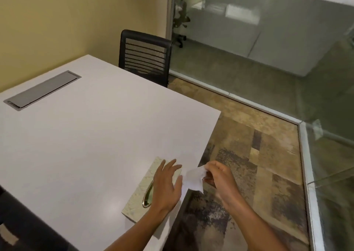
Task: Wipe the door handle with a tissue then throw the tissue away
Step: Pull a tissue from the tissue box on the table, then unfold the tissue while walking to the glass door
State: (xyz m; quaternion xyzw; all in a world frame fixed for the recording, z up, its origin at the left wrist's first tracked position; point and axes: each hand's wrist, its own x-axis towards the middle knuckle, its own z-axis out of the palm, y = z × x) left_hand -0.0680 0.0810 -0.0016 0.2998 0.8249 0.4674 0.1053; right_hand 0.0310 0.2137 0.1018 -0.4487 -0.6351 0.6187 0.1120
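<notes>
The person is standing at the near right corner of the table (76,135), and the tissue stage is what is in hand here. The right hand (220,179) is pinching a white tissue (193,180) between thumb and fingertips, holding it just off the table's right edge, above the carpet (249,155). The left hand (166,185) is spread flat with loose fingers, gripping nothing, hovering over or resting on the tissue box (145,191); contact cannot be told from this view. The box is lying near the corner, its metal slot (148,195) showing beside the left palm.

So the tissue looks freshly in hand, and no wiping is under way. No door handle is showing anywhere: only a yellow wall (57,20) far left, a black chair (143,55) at the far side, and a glass partition (268,39) to the right. No bin is showing either.

The next move, most likely, is turning away from the table to find the door, then bunching the tissue into a pad so it covers the handle properly.
</notes>
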